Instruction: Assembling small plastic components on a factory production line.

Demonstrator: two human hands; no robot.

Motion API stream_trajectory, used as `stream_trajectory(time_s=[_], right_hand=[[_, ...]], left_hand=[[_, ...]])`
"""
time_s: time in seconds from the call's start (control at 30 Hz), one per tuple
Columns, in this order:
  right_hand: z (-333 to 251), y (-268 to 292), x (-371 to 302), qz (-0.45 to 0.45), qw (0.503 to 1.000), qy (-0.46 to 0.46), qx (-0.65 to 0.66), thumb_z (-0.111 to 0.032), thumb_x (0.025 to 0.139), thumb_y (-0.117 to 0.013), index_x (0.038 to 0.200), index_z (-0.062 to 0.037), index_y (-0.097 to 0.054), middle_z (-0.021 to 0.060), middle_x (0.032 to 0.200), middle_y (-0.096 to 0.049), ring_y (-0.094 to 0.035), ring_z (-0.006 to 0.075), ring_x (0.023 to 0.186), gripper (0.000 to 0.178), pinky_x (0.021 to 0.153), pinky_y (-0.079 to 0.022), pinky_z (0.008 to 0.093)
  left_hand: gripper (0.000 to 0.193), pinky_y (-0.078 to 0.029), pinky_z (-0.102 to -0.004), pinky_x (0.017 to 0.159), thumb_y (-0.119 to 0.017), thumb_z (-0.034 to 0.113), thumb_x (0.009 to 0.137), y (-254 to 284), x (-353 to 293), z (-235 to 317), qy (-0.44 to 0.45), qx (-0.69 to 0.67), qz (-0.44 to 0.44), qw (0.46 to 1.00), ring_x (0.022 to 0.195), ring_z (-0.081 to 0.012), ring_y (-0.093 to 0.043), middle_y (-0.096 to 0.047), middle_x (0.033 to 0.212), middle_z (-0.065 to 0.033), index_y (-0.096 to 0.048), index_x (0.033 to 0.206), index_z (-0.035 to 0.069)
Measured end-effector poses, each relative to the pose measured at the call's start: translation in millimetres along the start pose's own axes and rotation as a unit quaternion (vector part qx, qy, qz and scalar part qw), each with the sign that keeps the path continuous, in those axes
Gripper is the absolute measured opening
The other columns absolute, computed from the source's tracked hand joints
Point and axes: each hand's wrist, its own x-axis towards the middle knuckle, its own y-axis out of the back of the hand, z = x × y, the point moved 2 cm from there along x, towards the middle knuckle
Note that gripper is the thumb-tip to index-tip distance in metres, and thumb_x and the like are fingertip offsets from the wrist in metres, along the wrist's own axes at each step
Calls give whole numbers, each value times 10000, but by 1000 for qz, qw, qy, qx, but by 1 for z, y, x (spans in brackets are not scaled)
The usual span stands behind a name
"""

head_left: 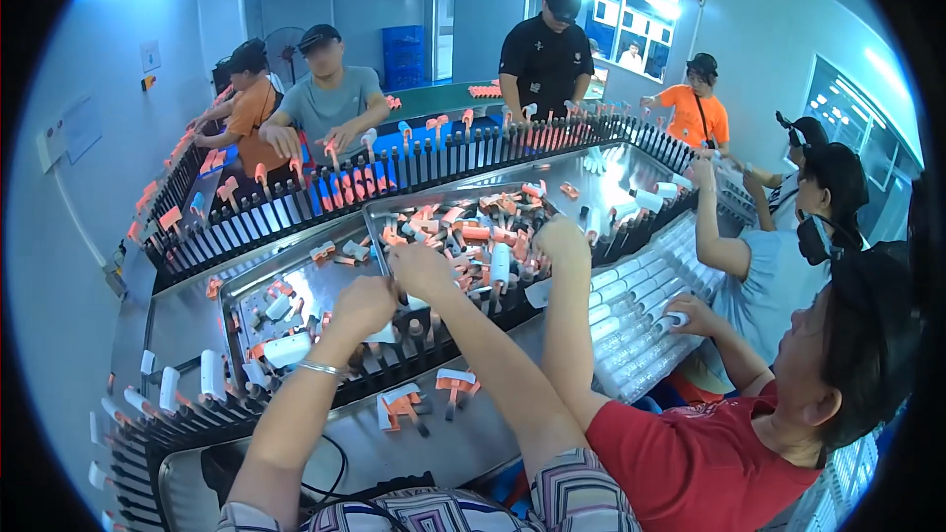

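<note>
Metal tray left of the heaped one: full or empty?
Neither, only partly filled: bare metal shows on the left tray between scattered orange and white parts.

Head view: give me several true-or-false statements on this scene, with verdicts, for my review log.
1. A silver-coloured bracelet circles the wearer's left wrist. True.
2. The wearer's left hand and right hand are gloved. False: both are bare.
3. Coral-and-white pieces lie on the metal surface between the wearer's forearms. True.
4. The nearest co-worker at the right wears a green top. False: the sleeve is red.
5. Blue crates stand stacked left of the doorway at the back. True.
</note>
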Motion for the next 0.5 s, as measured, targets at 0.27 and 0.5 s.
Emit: stream_trajectory(time_s=[0.27,0.5], right_hand=[[6,56,1,241,957,52,-150,-276,824,-562,795,-118,-624,58,742,-651,-641,243,733,173,685,-423,451],[-15,13,-16,31,993,-5,-113,-205,813,-517,856,-104,-682,87,802,-688,-675,244,747,198,677,-472,427]], left_hand=[[382,-483,-467,773,-394,325,940,13,-42,-56,22,-14,27,999,854,-377,-622,-656,862,-194,-654,915,47],[383,-466,-487,784,-379,301,933,36,-82,-95,67,8,61,996,847,-392,-610,-650,864,-196,-641,845,35]])
